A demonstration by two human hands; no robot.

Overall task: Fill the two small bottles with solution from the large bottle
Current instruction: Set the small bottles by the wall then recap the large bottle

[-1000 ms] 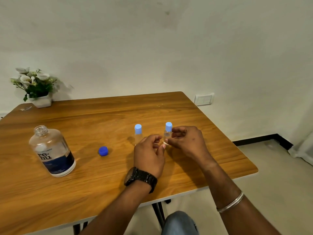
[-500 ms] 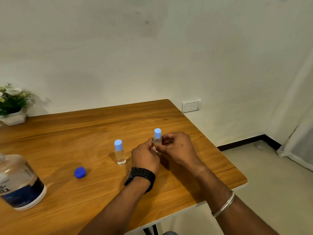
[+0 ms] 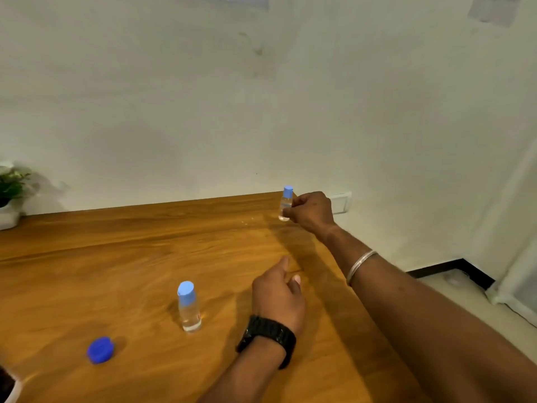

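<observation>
Small bottle [image 3: 286,202], capped, now sits in your right hand [image 3: 311,212] at the table's [image 3: 116,257] far edge, fingers pinching it; your left hand [image 3: 277,295] has let go, loosely curled, holding nothing.

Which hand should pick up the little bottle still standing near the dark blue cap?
Probably the left hand. It hovers beside that small bottle, loosely curled and holding nothing. The right hand is stretched to the table's far corner, gripping the other small bottle.
</observation>
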